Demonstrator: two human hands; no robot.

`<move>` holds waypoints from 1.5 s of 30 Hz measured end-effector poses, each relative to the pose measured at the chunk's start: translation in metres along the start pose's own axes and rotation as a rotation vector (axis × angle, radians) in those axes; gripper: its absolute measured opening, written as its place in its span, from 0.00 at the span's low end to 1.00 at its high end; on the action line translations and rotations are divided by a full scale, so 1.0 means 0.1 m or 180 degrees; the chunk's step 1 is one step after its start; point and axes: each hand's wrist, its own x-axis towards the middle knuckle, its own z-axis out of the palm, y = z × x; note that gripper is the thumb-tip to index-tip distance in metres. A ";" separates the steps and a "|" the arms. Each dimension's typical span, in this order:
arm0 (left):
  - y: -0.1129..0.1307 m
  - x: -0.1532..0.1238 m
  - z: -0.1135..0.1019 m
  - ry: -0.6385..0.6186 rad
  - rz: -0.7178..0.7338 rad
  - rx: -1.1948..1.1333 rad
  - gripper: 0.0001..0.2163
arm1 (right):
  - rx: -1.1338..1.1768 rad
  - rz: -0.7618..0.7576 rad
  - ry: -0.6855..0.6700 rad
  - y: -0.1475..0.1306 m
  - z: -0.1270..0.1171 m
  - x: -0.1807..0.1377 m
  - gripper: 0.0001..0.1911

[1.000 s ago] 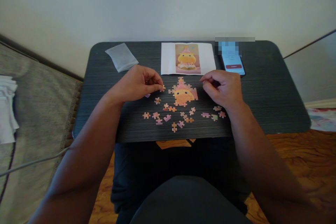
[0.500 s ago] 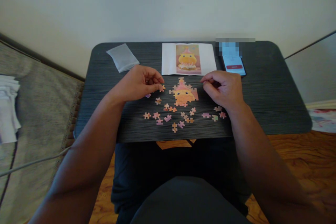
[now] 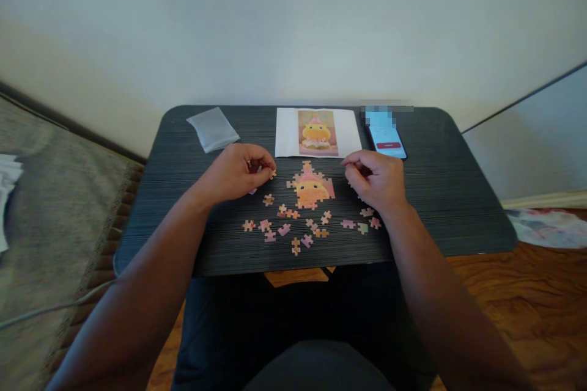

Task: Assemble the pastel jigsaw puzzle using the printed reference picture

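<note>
A partly joined jigsaw puzzle (image 3: 312, 188), showing a yellow character in a pink pointed hat, lies mid-table. Left of it, my left hand (image 3: 241, 172) is closed, pinching a small puzzle piece (image 3: 273, 175) between thumb and fingertips. On the other side, my right hand (image 3: 378, 178) is closed with its fingers curled in; whatever they may hold is hidden. Several loose pieces lie nearer me, among them an orange-brown piece (image 3: 296, 246), a purple piece (image 3: 348, 223) and a green piece (image 3: 362, 228). Other pieces are partly covered by both hands.
Behind the puzzle, a white sheet (image 3: 287, 134) bears a printed picture (image 3: 318, 134) of the same character. A clear plastic bag (image 3: 212, 129) lies at the back left and a lit phone (image 3: 389, 137) at the back right. The dark table (image 3: 449, 195) stands against a wall.
The camera view has shifted, so the table sits lower and slightly left in it. Both hands keep nearly the same places beside the puzzle, and the left still pinches its piece.
</note>
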 end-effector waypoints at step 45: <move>-0.10 0.02 0.02 -0.0144 0.0422 0.0505 0.05 | -0.0124 0.0120 -0.0109 -0.02 0.01 0.00 0.09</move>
